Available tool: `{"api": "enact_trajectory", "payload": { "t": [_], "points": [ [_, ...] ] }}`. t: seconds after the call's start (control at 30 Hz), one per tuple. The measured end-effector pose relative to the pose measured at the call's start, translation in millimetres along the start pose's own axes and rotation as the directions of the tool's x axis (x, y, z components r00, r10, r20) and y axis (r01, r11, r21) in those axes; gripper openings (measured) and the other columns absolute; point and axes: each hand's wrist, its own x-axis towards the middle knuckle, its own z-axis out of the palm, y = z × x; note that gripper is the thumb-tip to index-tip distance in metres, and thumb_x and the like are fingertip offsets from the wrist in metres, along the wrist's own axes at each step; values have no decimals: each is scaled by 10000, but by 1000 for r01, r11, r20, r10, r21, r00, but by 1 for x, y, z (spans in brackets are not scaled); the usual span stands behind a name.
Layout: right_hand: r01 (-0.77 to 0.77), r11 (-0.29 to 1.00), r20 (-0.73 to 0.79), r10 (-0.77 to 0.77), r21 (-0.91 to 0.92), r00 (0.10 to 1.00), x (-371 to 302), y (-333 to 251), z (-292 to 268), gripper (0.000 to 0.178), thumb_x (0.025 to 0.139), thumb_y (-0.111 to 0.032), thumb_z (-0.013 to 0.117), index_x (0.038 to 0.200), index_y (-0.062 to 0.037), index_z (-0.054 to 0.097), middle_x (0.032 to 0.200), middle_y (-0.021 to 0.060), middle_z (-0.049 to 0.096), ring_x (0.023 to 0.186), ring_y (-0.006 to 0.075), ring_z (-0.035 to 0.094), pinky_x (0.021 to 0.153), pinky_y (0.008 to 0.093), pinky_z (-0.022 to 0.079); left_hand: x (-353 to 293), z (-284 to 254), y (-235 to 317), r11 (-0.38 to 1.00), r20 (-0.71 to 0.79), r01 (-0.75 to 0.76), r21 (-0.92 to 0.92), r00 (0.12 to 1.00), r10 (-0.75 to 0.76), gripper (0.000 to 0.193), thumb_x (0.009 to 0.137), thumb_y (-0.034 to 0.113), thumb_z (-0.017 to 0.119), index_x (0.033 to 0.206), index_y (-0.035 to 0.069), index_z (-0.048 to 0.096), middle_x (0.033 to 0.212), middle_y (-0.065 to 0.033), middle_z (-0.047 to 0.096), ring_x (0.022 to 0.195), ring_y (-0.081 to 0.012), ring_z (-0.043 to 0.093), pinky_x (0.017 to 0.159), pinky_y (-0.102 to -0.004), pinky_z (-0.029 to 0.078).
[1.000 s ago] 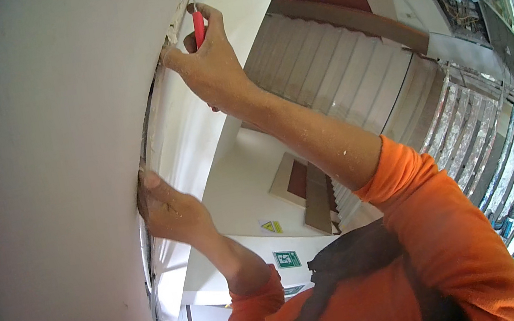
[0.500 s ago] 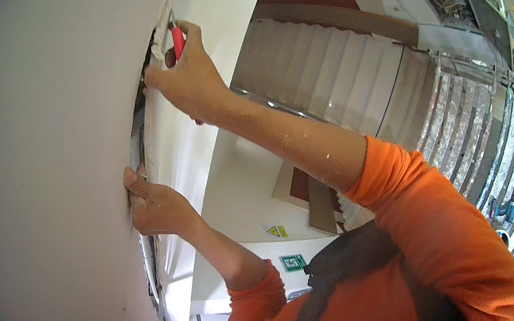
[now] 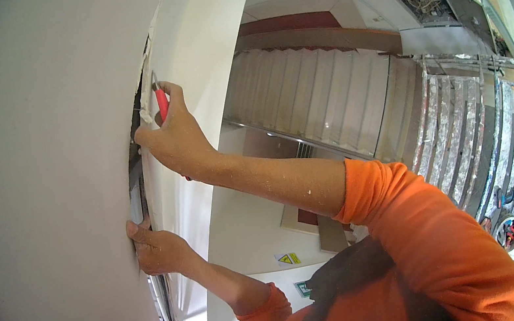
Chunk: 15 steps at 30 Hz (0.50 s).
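Right hand fisted around a red-handled tool, high at the dark gap between white wall and white panel. Tool tip hidden in the gap; kind unclear. Left hand lower, fingers curled into the same gap, fingertips out of sight. Torn paper edge beside the tool.

A white wall fills the left side, split by a dark upright gap with ragged white filler along its upper edge, and a white panel stands just right of that gap.
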Motion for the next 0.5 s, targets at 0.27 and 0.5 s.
{"api": "enact_trajectory", "payload": {
  "t": [0.27,0.5],
  "points": [
    [193,949,-49,-187,248,981,61,-15,-38,993,836,-284,790,1564,-31,164,887,73,478,602,100,481,423,263,377,-1,1,6,998,-42,-40,-51,998,38,798,1092,590,322,830,23,820,812,-128,786,714,-274,719,700,-407,557],
    [238,959,149,-261,155,954,68,-1,-43,1124,828,-268,841,1604,-15,68,865,28,464,623,86,463,409,232,365,-2,8,1,996,-38,-3,-94,999,-1,820,1082,619,325,840,8,815,805,-134,784,736,-275,722,725,-399,559]
  ]
}}
